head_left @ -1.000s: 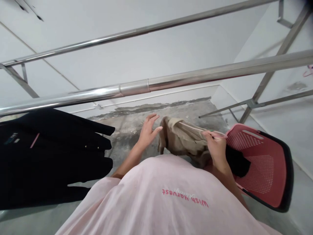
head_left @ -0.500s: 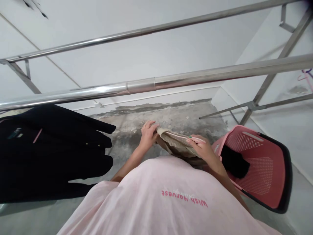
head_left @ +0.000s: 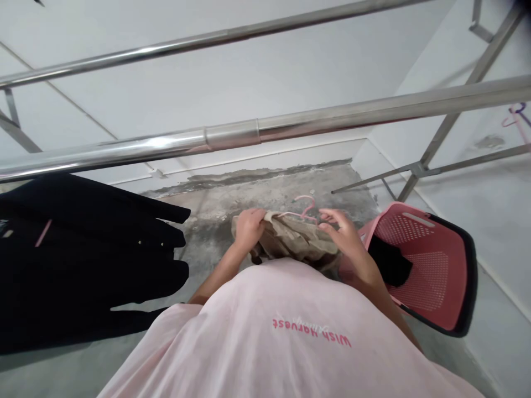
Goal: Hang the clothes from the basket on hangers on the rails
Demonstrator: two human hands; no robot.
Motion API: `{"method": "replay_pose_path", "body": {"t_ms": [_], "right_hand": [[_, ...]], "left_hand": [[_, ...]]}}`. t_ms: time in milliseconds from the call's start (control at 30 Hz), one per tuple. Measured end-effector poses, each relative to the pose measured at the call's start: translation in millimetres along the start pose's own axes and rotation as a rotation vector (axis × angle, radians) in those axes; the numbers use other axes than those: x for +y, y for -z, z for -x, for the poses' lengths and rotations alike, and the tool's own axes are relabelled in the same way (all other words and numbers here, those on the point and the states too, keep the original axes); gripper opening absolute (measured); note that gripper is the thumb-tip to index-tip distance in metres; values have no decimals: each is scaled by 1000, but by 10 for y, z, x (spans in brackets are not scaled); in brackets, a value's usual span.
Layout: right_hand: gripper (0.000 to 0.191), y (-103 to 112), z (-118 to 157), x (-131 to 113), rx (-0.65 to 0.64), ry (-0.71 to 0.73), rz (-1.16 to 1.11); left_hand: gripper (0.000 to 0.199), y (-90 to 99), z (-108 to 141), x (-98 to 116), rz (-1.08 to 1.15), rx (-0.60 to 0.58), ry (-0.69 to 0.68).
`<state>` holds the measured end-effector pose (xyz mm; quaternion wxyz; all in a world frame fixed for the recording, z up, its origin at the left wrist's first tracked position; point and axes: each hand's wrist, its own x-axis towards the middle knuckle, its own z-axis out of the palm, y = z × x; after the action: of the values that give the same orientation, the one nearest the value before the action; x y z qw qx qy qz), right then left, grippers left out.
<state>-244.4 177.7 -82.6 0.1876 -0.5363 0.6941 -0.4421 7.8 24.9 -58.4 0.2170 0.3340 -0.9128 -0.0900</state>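
A beige garment (head_left: 296,237) hangs bunched in front of my body. My left hand (head_left: 250,228) is closed on its upper left part, fingers wrapped over the cloth. A pink clothes hanger (head_left: 307,213) lies along the garment's top edge, partly inside it, with its curved hook showing above the fabric. My right hand (head_left: 343,236) is at the hanger's right end, thumb and fingers apart. Whether its thumb touches the cloth I cannot tell. The lower part of the garment is hidden behind my pink shirt.
A shiny metal rail (head_left: 157,142) crosses in front of me, with a thinner rail farther back. A black garment (head_left: 83,260) hangs at the left. To the right stands a pink basket (head_left: 431,282) with black cloth (head_left: 388,261) in it. Pink and purple hangers (head_left: 516,119) hang far right.
My right hand has let go of the hanger, and its fingers have spread. The hanger's hook now shows above the garment, pointing upward. My left hand still grips the cloth.
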Motion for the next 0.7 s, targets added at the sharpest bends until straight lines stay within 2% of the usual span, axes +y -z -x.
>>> {"method": "replay_pose_path", "body": {"t_ms": [67,133,233,333,433,533,633,700], "right_hand": [[39,50,26,267,71,-110,16],[43,60,60,488,62,-185,-15],[38,27,93,626,32,-212,-60],[26,23,92,579,-12,-157,-60],[29,66,95,497,-145,-146,-279],[42,68,130,444,-259,-235,-522],[45,-5,177,390,-326,-372,-550],[43,-56,198,336,-416,-433,-542]], "left_hand": [[14,99,13,-138,3,88,41],[12,196,37,-259,15,143,58],[12,297,68,-374,30,166,34],[15,354,75,-429,62,165,-9],[18,420,69,-455,103,159,-64],[18,521,66,-461,119,168,-97],[15,620,69,-457,111,242,-99],[14,664,69,-460,90,308,-103]]}}
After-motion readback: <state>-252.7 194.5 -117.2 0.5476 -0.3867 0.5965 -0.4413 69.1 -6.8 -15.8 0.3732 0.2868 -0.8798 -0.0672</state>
